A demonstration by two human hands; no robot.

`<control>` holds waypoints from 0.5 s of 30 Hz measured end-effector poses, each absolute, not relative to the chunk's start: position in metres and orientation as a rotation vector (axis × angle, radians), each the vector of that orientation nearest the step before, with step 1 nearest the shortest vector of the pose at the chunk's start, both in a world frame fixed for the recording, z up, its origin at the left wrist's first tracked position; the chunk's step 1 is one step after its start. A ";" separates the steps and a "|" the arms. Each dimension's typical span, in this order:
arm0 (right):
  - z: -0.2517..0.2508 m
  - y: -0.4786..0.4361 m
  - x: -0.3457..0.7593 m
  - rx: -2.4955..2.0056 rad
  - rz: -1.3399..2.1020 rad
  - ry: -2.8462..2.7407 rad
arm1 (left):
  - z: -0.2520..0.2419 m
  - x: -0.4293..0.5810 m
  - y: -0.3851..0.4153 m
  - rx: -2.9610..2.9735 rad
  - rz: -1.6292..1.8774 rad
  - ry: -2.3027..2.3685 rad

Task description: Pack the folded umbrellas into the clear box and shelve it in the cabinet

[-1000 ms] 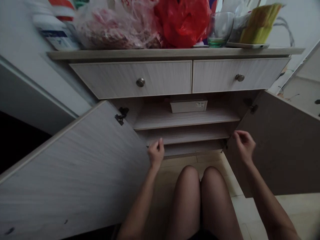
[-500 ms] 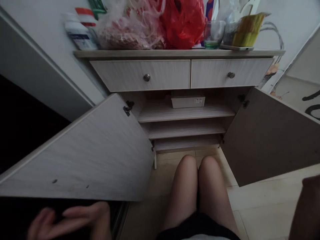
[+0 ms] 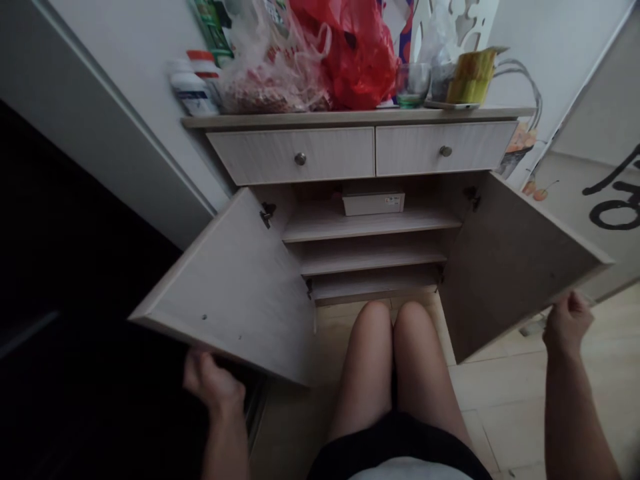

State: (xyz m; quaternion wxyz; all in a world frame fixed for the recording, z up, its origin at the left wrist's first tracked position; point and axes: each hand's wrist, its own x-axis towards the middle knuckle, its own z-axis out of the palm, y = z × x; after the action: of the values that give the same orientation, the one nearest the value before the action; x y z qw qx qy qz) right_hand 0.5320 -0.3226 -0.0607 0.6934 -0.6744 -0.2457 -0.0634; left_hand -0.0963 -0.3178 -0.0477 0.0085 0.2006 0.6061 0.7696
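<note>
Hands wide apart: left hand (image 3: pixel 216 385) curled at free long edge of left door (image 3: pixel 237 280), right hand (image 3: pixel 567 327) likewise at right door (image 3: pixel 510 267); can't tell if either grips.

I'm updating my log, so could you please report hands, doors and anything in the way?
Left hand at left door, right hand at right door, free edges, grip unclear. Both doors open. Knees between, possibly in their swing.

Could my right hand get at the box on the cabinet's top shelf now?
Probably yes: the right door stands open and nothing shows in front of the box. Your right hand is at that door's free edge, so it may need to come round it.
</note>
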 end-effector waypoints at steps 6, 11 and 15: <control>-0.061 -0.319 0.473 -1.575 -0.005 -0.903 | -0.079 -0.062 -0.308 1.200 2.096 2.024; -0.041 -0.293 0.416 -1.388 0.009 -1.182 | -0.078 -0.023 -0.277 1.677 1.948 1.882; -0.029 -0.256 0.374 -1.338 -0.017 -1.294 | -0.068 0.027 -0.244 1.784 1.886 1.747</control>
State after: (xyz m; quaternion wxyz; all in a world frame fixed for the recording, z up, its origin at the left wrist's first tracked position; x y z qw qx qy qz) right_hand 0.3736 -0.2560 -0.0290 0.5973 -0.5764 -0.5576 -0.0074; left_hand 0.0270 -0.2436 -0.0682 0.0063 0.5701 0.5582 0.6028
